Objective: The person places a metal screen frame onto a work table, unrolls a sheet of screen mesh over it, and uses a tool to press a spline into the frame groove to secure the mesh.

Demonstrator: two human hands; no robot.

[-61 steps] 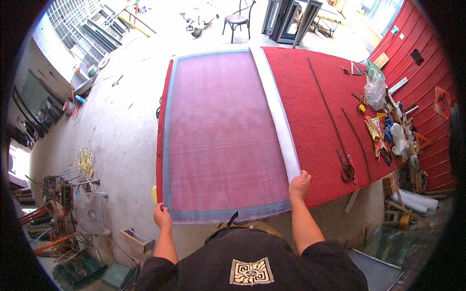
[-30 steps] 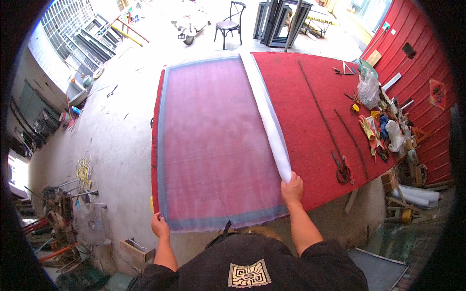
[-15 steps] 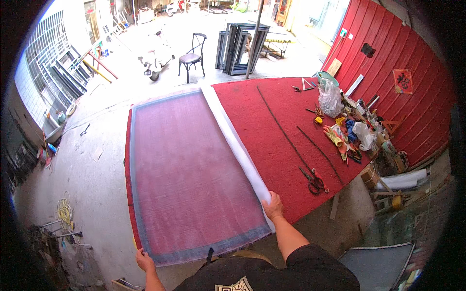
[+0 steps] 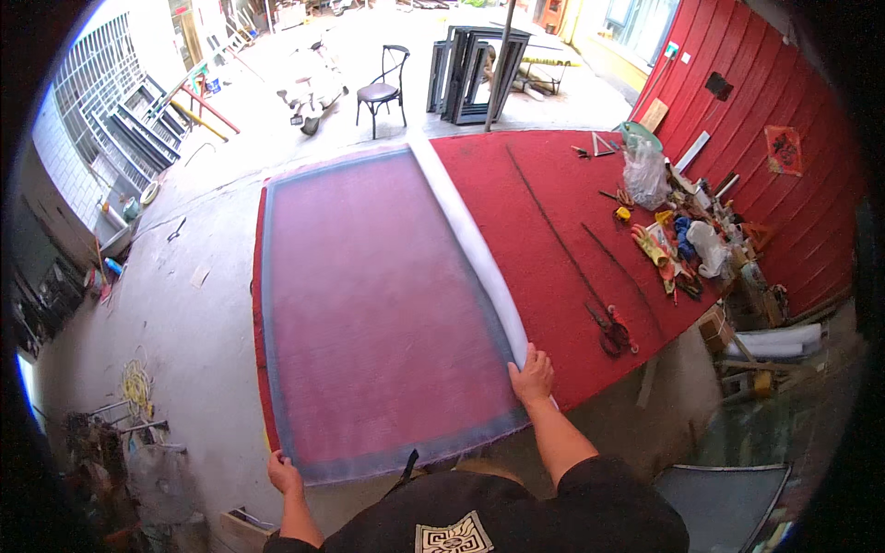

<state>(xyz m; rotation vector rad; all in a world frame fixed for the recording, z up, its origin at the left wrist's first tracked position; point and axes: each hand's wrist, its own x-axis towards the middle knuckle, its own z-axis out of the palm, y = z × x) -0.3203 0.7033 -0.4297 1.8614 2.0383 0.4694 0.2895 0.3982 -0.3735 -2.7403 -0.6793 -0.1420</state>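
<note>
A grey rectangular frame (image 4: 268,304) lies on the red-covered table, under a sheet of thin translucent mesh (image 4: 387,276). The mesh's far side along the right is gathered into a long white roll (image 4: 472,244), lying next to the frame's right bar. My right hand (image 4: 532,375) is closed over the near end of this roll. At the near left corner, my left hand (image 4: 285,473) pinches the mesh edge. Right of the roll, red-handled scissors (image 4: 616,336) and two thin dark strips (image 4: 553,226) rest on the red cloth.
Gloves (image 4: 653,247), plastic bags (image 4: 645,175) and tools crowd the table's right end by a red wall (image 4: 737,120). Beyond the table stand a chair (image 4: 380,92) and dark window frames (image 4: 475,78). A screen panel (image 4: 724,498) leans at the lower right.
The whole view has shifted a little. The near end of the roll sits further right, and more of the frame's right bar shows. My right hand has moved with it; my left stays at the corner.
</note>
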